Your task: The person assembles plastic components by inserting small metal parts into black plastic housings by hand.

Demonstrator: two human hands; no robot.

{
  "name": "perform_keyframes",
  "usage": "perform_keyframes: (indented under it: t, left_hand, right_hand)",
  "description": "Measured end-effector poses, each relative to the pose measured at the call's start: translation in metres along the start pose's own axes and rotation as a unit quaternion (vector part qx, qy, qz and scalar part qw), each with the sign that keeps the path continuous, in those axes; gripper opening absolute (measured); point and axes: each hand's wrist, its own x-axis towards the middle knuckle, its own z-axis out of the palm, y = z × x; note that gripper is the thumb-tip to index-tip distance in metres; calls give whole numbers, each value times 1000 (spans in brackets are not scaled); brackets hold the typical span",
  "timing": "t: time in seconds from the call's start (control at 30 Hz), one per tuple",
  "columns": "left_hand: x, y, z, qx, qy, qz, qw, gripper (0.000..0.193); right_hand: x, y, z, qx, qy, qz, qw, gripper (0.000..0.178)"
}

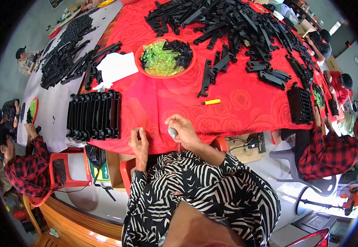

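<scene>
Hand tool [172, 131]: grey handle, gripped in the right hand [186, 133], with a thin shaft directed down toward the person's lap. Right hand: fingers curled around the handle, positioned at the near edge of the red tablecloth [146, 101]. Left hand [138, 144]: located left of the right hand and apart from it; fingers bent, narrow; whether it holds a small item cannot be told. Yellow-handled tool [212, 102]: lies on the cloth, beyond and to the right of the right hand. Row of black parts [93, 116]: set side by side, left of the left hand. Round basin [166, 77]: beyond both hands; contains green-yellow and black small pieces. White sheet [117, 69]: left of the basin, beyond the left hand. Heap of black parts [244, 31]: farthest out, beyond the right hand and to its right.
</scene>
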Motion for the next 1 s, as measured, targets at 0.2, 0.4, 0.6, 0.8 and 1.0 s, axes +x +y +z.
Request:
perform_keyframes:
  t: [0.2,0.4,0.6,0.8,1.0]
  left_hand:
    - [10,-9,15,54,-13,29,998,10]
    - [15,-12,22,150,-3,117,982,9]
    - [12,-13,22,190,12,139,972,10]
    - [13,-11,27,182,3,152,971,9]
    - [12,-8,25,171,-15,162,972,16]
  right_hand:
    - [17,-36,-42,-328,19,-246,912,11]
    - [48,-76,-84,-667,271,-288,632,19]
    - [77,-68,-103,-762,314,-235,515,33]
    - [93,-68,-116,-807,332,-218,438,37]
    - [89,-64,-119,-810,319,-198,450,42]
